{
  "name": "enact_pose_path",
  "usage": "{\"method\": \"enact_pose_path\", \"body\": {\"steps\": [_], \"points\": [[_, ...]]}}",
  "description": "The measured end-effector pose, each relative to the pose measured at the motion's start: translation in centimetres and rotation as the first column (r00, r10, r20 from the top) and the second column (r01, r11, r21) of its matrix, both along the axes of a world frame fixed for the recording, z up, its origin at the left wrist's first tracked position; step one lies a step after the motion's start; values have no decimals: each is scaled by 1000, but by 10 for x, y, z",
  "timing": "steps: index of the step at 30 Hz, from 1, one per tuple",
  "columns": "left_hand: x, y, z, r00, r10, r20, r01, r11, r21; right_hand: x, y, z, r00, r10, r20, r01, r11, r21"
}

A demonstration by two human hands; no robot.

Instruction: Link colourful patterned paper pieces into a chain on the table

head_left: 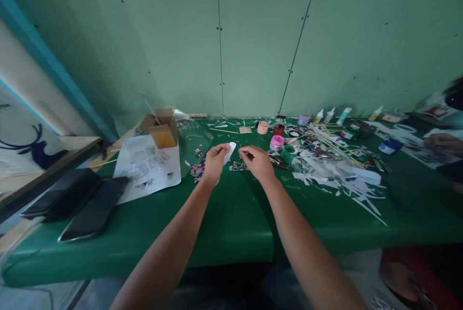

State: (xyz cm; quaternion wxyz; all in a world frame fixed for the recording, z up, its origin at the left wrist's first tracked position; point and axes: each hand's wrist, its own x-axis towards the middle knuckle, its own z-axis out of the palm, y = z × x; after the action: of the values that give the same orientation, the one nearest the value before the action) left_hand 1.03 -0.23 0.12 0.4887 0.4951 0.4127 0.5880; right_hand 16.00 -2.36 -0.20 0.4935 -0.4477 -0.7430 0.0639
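Note:
In the middle of the head view, my left hand pinches a small white piece of paper that sticks up past the fingertips. My right hand faces it a short gap away, its fingers closed together; a small dark thing shows at them, too small to name. On the table under and beside the left hand lie small multicoloured pieces. A strip of similar coloured pieces lies between the hands. Right of my right hand stand an open pink paint jar and a green paint jar.
White paper scraps and thin wooden sticks cover the right side. A cardboard box stands on printed sheets at left, near a phone. Glue bottles line the wall. Another person's hand is at far right.

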Motion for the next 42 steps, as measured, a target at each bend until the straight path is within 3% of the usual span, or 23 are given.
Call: {"method": "enact_pose_path", "body": {"steps": [4,11,20,26,33,42], "points": [[-2,1,-2,994,28,-109,-23,998,51,0,0,0,995,56,-79,-55,998,13],[-2,2,-6,975,11,-224,22,989,146,2,2,-1,997,54,60,-54,999,-6],[-1,2,-5,976,12,-216,24,986,163,1,2,-1,996,54,78,-53,999,-8],[0,-1,-2,987,9,-162,-1,999,52,1,2,0,996,42,76,-43,999,6],[1,2,-7,980,-38,-193,64,989,132,2,4,-2,992,21,122,-26,999,41],[1,2,-8,974,-14,-228,52,985,162,0,1,0,994,-15,113,7,998,70]]}}
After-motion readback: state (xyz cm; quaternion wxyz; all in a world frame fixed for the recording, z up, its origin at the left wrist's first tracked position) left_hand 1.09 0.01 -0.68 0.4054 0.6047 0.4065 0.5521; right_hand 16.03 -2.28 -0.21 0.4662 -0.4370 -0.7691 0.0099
